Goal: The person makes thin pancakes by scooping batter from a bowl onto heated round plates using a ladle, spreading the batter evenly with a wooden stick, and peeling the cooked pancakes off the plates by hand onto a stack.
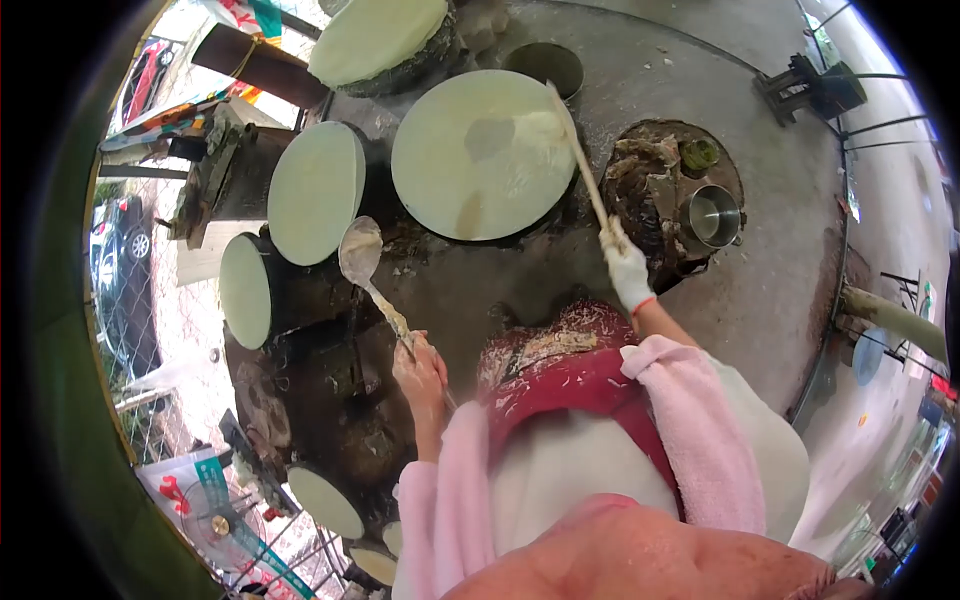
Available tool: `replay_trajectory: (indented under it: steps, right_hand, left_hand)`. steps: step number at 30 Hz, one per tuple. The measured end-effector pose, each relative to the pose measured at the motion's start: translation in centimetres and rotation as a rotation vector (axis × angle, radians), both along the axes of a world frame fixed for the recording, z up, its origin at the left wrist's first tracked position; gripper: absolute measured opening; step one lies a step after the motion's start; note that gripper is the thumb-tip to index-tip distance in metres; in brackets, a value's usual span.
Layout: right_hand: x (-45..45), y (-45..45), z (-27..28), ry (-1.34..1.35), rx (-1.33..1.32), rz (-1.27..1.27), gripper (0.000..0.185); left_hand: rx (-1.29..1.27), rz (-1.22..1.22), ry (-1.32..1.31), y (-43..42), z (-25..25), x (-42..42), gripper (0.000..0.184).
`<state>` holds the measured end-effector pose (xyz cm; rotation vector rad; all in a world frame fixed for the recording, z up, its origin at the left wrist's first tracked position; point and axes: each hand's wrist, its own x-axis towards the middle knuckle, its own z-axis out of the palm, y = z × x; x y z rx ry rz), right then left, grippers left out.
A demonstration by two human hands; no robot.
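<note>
Faces the broad pale pan (440, 140) ahead, holds the ladle (361, 258) off its near left in the left hand (421, 375), fingers wrapped, and clasps the stick (578, 160) in the nearer, gloved right hand (626, 268), slanting forward-left over the pan's right edge.

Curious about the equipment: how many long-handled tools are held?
2: a grey metal ladle in the left hand and a pale wooden stick in the white-gloved right hand.

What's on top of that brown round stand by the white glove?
On the stand are a metal bowl and a small green thing, with rough brown stuff beside them. What lies under the bowl can't be seen, because the bowl covers it.
</note>
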<state>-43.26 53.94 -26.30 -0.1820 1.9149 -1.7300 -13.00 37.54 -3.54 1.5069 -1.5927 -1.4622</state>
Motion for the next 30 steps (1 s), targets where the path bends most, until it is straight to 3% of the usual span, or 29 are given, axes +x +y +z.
replay_trajectory:
  steps: [4,6,8,9,11,13,15,18,19,22,24,28,30]
  right_hand:
    - [4.8,-3.2,9.2,-0.443,0.039,0.17,0.04]
    - [4.5,-4.9,9.5,-0.315,0.036,0.159,0.041]
    - [3.6,-5.0,7.2,-0.07,0.095,-0.004,0.043]
    - [3.9,-5.1,7.1,-0.182,0.041,-0.089,0.042]
    - [5.8,-6.3,6.4,-0.276,0.09,-0.029,0.042]
    - [8.2,-7.9,9.7,-0.387,0.097,0.063,0.042]
    - [6.7,-8.3,3.1,-0.171,0.028,0.164,0.045]
    - [3.4,-7.2,2.8,0.268,0.081,0.055,0.047]
    - [2.5,-7.0,2.6,0.226,0.096,0.008,0.047]
    - [2.8,-7.4,2.7,-0.076,-0.044,0.226,0.046]
    - [2.8,-7.6,5.8,-0.163,0.217,0.394,0.045]
    - [-2.7,-7.4,7.2,0.216,0.212,0.443,0.052]
    - [-5.9,-7.3,5.9,0.231,0.283,0.489,0.052]
  left_hand:
    - [0.043,-0.119,0.084,-3.4,-1.2,0.7,0.021]
    - [0.089,-0.145,0.12,-5.3,-1.2,1.3,0.02]
    - [0.091,-0.18,0.111,-6.9,-0.9,2.2,0.018]
    - [0.084,-0.193,0.098,-7.6,-0.9,2.7,0.017]
    - [0.092,-0.206,0.101,-8.9,-1.4,3.6,0.017]
    - [0.123,-0.2,0.137,-9.9,-2.5,4.5,0.016]
    - [0.126,-0.244,0.114,-10.6,-2.8,4.9,0.016]
    - [0.146,-0.242,0.11,-11.3,-2.8,5.1,0.015]
    - [0.158,-0.226,0.114,-11.2,-2.9,5.2,0.015]
    - [0.133,-0.212,0.092,-10.9,-3.5,4.9,0.015]
    - [0.159,-0.208,0.086,-10.4,-3.8,4.1,0.016]
    - [0.146,-0.238,0.077,-10.6,-4.7,0.5,0.022]
    - [0.168,-0.241,0.123,-11.4,-4.8,-2.3,0.025]
